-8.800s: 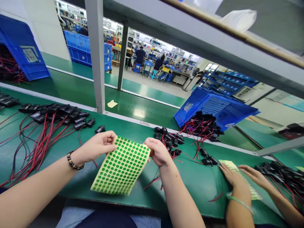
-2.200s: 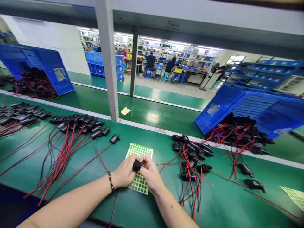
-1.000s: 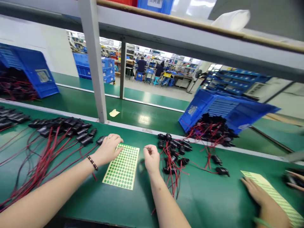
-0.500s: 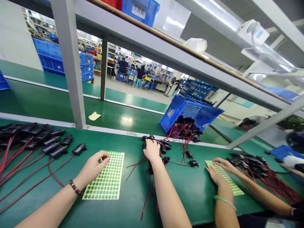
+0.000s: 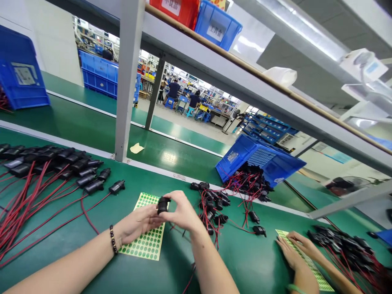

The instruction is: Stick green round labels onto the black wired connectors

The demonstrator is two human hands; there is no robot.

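Note:
My right hand holds a small black cylindrical pump between thumb and fingers, above a sticker sheet. My left hand is beside it, palm turned partly up and fingers stretched toward the pump; its thumb tip is at the pump's left side. Whether the left fingertips hold a sticker cannot be made out. The pale yellow sheet of round green stickers lies under my hands, partly covered. Right of my hands is a loose heap of black pumps with red wires.
Many black pumps with red wires lie at left. A tilted blue crate spills more pumps behind the heap. At right, a co-worker's hands rest on another sticker sheet. A grey post and shelf rise behind.
My right hand has lifted a pump from the heap and brought it left to my left hand. My left hand has opened from a pinch and turned. The view has shifted left.

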